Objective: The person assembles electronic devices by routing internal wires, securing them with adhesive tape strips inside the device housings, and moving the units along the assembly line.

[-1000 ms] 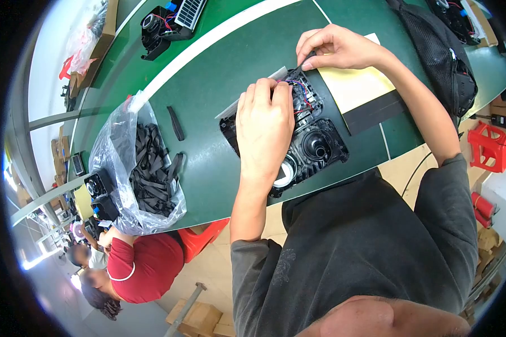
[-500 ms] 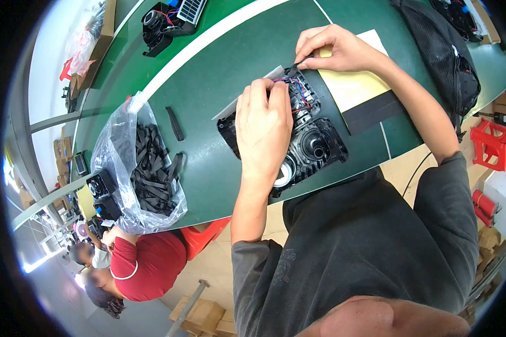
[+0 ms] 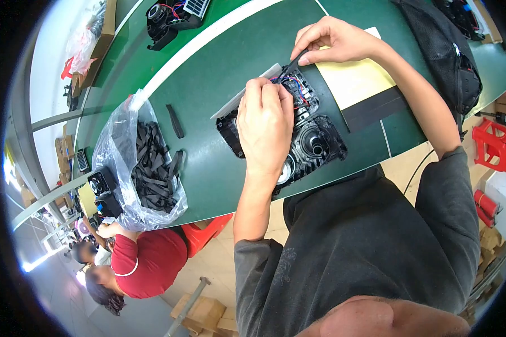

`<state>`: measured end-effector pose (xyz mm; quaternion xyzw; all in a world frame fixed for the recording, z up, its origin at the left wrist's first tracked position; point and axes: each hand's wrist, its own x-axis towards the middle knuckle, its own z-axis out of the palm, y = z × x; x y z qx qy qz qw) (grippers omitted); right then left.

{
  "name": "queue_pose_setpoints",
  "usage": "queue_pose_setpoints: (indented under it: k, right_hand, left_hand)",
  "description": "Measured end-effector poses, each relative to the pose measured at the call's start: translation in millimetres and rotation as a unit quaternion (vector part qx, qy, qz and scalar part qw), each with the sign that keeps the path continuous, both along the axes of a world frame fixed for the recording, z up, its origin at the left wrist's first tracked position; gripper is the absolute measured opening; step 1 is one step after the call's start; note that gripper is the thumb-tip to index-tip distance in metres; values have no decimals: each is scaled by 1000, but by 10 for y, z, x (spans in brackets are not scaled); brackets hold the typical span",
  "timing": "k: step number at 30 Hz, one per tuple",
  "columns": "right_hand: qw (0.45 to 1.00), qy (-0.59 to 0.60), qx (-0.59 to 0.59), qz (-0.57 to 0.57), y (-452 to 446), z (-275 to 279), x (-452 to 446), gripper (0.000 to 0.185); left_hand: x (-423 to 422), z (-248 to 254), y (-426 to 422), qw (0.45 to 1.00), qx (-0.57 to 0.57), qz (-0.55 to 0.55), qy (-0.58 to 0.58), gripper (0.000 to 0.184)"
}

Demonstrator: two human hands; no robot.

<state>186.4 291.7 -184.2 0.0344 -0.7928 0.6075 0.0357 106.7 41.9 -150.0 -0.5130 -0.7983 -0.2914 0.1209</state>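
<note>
An opened black plastic housing (image 3: 319,147) lies on the green table, showing a round speaker-like part and red and blue wires. Over its left half, my left hand (image 3: 264,123) presses down with fingers curled; their tips are partly hidden near the top edge. My right hand (image 3: 334,42) pinches a black strap (image 3: 292,67) just above the housing, and the strap slants down toward my left fingertips. Along the housing's upper left edge sits a thin light-coloured panel (image 3: 230,105).
Left stands a clear plastic bag (image 3: 115,137) full of black straps (image 3: 154,168), with one loose strap (image 3: 174,121) nearby. A yellow sheet (image 3: 354,84) and a black mesh bag (image 3: 444,56) lie right. Another housing (image 3: 168,22) sits beyond. A person in red (image 3: 152,264) sits left.
My right hand has shifted slightly left and up, and more of the black strap now shows between my two hands. My left hand stays over the housing.
</note>
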Motion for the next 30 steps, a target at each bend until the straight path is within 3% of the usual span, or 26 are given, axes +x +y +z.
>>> queue_pose_setpoints:
  k: [7, 16, 22, 30]
  right_hand:
    - [997, 54, 56, -28, -70, 53, -67, 14]
    - [995, 19, 95, 8, -12, 81, -57, 16]
    - [998, 22, 58, 12, -17, 19, -79, 17]
    - [987, -47, 152, 22, 129, 166, -68, 18]
  left_hand:
    - [44, 35, 2, 999, -16, 26, -11, 13]
    - [44, 17, 9, 999, -13, 24, -26, 15]
    - [25, -25, -1, 1000, -15, 10, -22, 17]
    - [-30, -61, -24, 999, -3, -28, -30, 19]
